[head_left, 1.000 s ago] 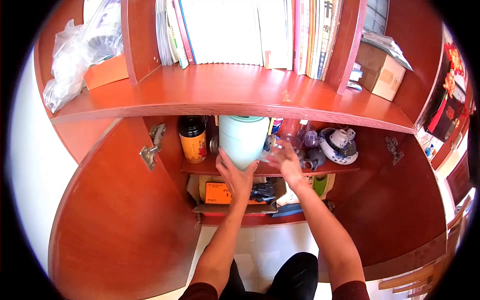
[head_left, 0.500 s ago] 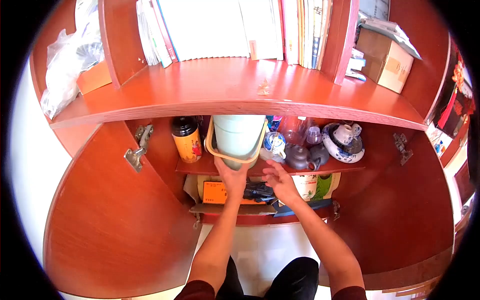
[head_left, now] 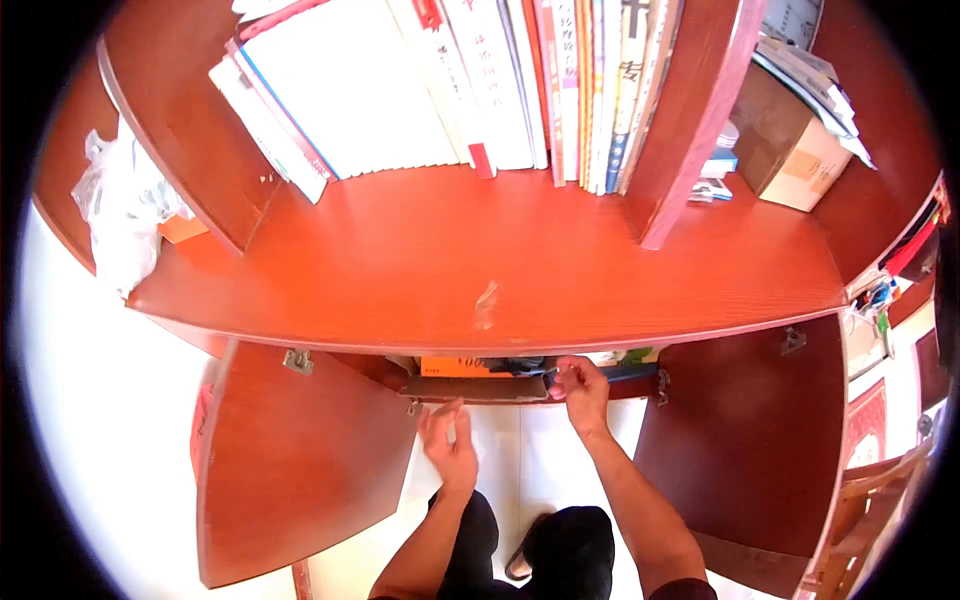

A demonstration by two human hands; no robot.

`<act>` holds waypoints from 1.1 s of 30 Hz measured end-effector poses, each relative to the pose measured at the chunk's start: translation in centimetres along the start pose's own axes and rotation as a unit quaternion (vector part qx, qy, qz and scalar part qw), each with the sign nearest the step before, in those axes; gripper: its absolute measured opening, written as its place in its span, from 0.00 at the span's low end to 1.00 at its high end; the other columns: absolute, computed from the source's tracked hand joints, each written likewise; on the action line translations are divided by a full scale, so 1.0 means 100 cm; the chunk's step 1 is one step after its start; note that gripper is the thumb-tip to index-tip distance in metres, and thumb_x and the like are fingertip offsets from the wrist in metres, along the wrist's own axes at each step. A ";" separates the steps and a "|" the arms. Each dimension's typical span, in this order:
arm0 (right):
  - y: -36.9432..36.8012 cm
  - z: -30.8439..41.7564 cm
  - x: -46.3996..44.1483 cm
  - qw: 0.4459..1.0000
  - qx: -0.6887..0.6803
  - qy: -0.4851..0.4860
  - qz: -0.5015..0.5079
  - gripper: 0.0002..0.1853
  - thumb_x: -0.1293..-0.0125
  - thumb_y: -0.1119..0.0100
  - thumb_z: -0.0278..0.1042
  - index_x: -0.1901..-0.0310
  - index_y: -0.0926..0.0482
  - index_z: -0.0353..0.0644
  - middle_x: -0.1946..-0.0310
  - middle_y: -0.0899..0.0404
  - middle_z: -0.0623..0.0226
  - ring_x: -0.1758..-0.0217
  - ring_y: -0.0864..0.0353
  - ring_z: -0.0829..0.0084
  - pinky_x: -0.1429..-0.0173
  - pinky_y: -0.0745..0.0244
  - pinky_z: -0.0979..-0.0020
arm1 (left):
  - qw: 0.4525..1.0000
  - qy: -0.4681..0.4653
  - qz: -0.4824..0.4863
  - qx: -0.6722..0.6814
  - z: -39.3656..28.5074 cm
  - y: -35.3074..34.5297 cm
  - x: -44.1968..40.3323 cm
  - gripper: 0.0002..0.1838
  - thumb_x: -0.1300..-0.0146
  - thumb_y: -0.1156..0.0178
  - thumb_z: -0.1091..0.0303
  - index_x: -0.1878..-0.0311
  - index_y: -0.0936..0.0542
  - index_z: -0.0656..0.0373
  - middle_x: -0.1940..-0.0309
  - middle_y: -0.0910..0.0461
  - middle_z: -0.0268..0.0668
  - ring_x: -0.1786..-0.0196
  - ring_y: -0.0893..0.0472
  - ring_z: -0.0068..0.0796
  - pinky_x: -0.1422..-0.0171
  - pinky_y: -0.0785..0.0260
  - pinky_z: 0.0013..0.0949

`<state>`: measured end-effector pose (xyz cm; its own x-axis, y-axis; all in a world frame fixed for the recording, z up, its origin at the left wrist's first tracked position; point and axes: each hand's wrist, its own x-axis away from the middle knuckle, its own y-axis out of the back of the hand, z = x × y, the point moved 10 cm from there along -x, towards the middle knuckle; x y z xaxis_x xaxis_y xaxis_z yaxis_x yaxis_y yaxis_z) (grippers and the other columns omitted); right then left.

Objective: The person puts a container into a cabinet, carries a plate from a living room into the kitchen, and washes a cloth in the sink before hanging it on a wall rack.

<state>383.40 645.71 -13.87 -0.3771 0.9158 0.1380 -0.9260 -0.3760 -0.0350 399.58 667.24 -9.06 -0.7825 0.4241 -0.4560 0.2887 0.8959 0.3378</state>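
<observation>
My left hand [head_left: 449, 446] hangs in the air beside the free edge of the left cabinet door [head_left: 310, 460], with nothing in it and its fingers parted. My right hand [head_left: 586, 395] is at the front of the cabinet's lower compartment, its fingers loosely bent and apart, with no object seen in them. Behind it lie an orange box [head_left: 470, 367] and a cardboard flap [head_left: 475, 388]. The upper inside of the cabinet is hidden under the wooden top [head_left: 400, 270].
Both doors stand open, the right door [head_left: 745, 440] on the other side. Books [head_left: 600, 100] line the shelf above. A cardboard box [head_left: 795, 150] sits at the right, a plastic bag [head_left: 120, 210] at the left. A wooden chair [head_left: 865, 520] stands at the lower right.
My left hand has let go of the pale green bin and drawn back and down. The view has shifted, so the bin, teapots and orange canister are out of sight.
</observation>
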 end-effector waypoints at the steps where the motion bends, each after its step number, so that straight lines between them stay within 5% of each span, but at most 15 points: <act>1: 0.007 0.007 0.004 1.000 -0.010 0.014 -0.016 0.08 0.30 0.49 0.29 0.56 0.23 0.34 0.73 0.25 0.68 0.73 0.25 0.79 0.69 0.27 0.77 | 0.999 -0.013 0.005 -0.031 -0.016 0.017 0.006 0.02 0.38 0.42 0.75 0.63 0.23 0.60 0.62 0.17 0.38 0.53 0.22 0.35 0.32 0.45 0.46; 4: 0.031 0.039 0.025 0.999 -0.020 0.014 -0.045 0.10 0.29 0.50 0.30 0.57 0.22 0.34 0.77 0.27 0.69 0.78 0.29 0.80 0.72 0.29 0.76 | 0.999 0.024 0.032 -0.032 -0.046 0.079 0.010 0.04 0.36 0.47 0.75 0.61 0.23 0.58 0.60 0.17 0.37 0.53 0.21 0.34 0.28 0.53 0.52; 10: 0.085 0.128 0.079 0.993 0.015 -0.016 -0.120 0.13 0.28 0.52 0.33 0.52 0.22 0.33 0.78 0.26 0.66 0.78 0.28 0.79 0.73 0.29 0.75 | 0.946 -0.093 0.030 -0.310 -0.177 0.201 -0.038 0.19 0.33 0.52 0.62 0.45 0.28 0.64 0.46 0.25 0.48 0.38 0.30 0.47 0.25 0.63 0.56; 12: 0.108 0.152 0.090 0.982 0.143 0.026 -0.119 0.16 0.28 0.53 0.37 0.50 0.22 0.34 0.74 0.21 0.61 0.75 0.22 0.71 0.67 0.26 0.70 | 0.894 -0.122 -0.022 -0.431 -0.196 0.242 -0.059 0.26 0.34 0.51 0.57 0.38 0.31 0.64 0.42 0.27 0.49 0.34 0.34 0.51 0.25 0.66 0.56; 14: 0.133 0.213 0.118 0.902 0.396 0.025 -0.172 0.19 0.28 0.57 0.43 0.51 0.20 0.39 0.66 0.17 0.60 0.62 0.18 0.56 0.49 0.27 0.60 | 0.847 -0.069 -0.077 -0.521 -0.170 0.292 -0.072 0.32 0.36 0.49 0.53 0.35 0.36 0.64 0.43 0.26 0.50 0.37 0.31 0.51 0.26 0.58 0.53; 15: 0.145 0.233 0.125 0.863 0.472 0.052 -0.175 0.19 0.29 0.57 0.44 0.51 0.20 0.41 0.64 0.17 0.61 0.56 0.20 0.58 0.43 0.31 0.58 | 0.819 -0.039 -0.106 -0.562 -0.163 0.317 -0.075 0.35 0.37 0.48 0.51 0.33 0.38 0.64 0.44 0.26 0.50 0.38 0.30 0.52 0.26 0.54 0.51; 17: 0.177 0.276 0.149 0.782 0.577 0.098 -0.215 0.18 0.30 0.56 0.45 0.50 0.21 0.44 0.57 0.19 0.62 0.44 0.26 0.60 0.35 0.40 0.54 | 0.821 0.331 0.024 -0.464 -0.100 0.356 -0.063 0.34 0.42 0.43 0.47 0.40 0.30 0.65 0.55 0.20 0.51 0.49 0.22 0.51 0.39 0.35 0.46; 18: 0.192 0.299 0.168 0.744 0.607 0.118 -0.253 0.18 0.30 0.55 0.46 0.49 0.22 0.46 0.53 0.21 0.62 0.39 0.30 0.60 0.32 0.45 0.52 | 0.829 0.334 0.057 -0.445 -0.097 0.358 -0.064 0.31 0.43 0.43 0.49 0.46 0.27 0.65 0.59 0.20 0.51 0.54 0.21 0.51 0.45 0.33 0.46; 22: 0.283 0.296 0.233 0.692 0.621 -0.068 -0.362 0.33 0.41 0.42 0.39 0.34 0.39 0.43 0.33 0.40 0.59 0.28 0.43 0.61 0.30 0.50 0.43 | 0.848 0.274 0.172 -0.420 -0.073 0.335 -0.041 0.17 0.47 0.42 0.58 0.66 0.23 0.66 0.72 0.20 0.50 0.66 0.20 0.51 0.59 0.29 0.49; 24: 0.313 0.286 0.267 0.690 0.584 -0.084 -0.420 0.30 0.46 0.42 0.35 0.39 0.33 0.38 0.39 0.31 0.54 0.33 0.34 0.57 0.34 0.40 0.49 | 0.899 0.239 0.195 -0.310 -0.122 0.304 -0.040 0.10 0.50 0.44 0.65 0.71 0.24 0.65 0.73 0.20 0.50 0.68 0.20 0.52 0.62 0.30 0.49; 26: 0.348 0.185 0.268 0.881 0.335 -0.258 -0.214 0.23 0.49 0.44 0.32 0.49 0.26 0.33 0.54 0.20 0.50 0.46 0.22 0.52 0.43 0.29 0.56 | 0.898 0.260 0.271 -0.231 -0.083 0.275 -0.007 0.15 0.48 0.43 0.64 0.59 0.23 0.63 0.68 0.19 0.52 0.60 0.18 0.50 0.57 0.28 0.47; 28: 0.350 0.178 0.266 0.868 0.390 -0.223 -0.211 0.17 0.49 0.44 0.32 0.59 0.23 0.32 0.68 0.18 0.48 0.59 0.18 0.48 0.53 0.24 0.60 | 0.901 0.296 0.271 -0.168 -0.118 0.230 0.002 0.23 0.49 0.39 0.61 0.51 0.26 0.62 0.61 0.18 0.49 0.56 0.18 0.48 0.53 0.28 0.45; 30: 0.320 0.170 0.253 0.894 0.369 -0.208 -0.149 0.17 0.49 0.44 0.34 0.60 0.23 0.31 0.68 0.19 0.45 0.59 0.17 0.50 0.53 0.24 0.60 | 0.933 0.284 0.191 -0.113 -0.124 0.166 0.008 0.26 0.53 0.35 0.60 0.51 0.27 0.63 0.60 0.21 0.46 0.56 0.21 0.43 0.48 0.29 0.42; 33: 0.270 0.168 0.245 0.931 0.252 -0.240 -0.109 0.18 0.45 0.43 0.33 0.54 0.27 0.34 0.69 0.20 0.51 0.71 0.17 0.59 0.69 0.18 0.59 | 0.871 0.466 0.140 0.064 -0.113 0.082 0.014 0.23 0.46 0.36 0.62 0.52 0.33 0.63 0.63 0.24 0.44 0.59 0.21 0.41 0.53 0.26 0.45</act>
<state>349.51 655.60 5.19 -0.0161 0.8555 0.5175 -0.8068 -0.3169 0.4987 394.61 673.65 2.36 -0.7623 0.3895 0.5168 0.5524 0.8077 0.2061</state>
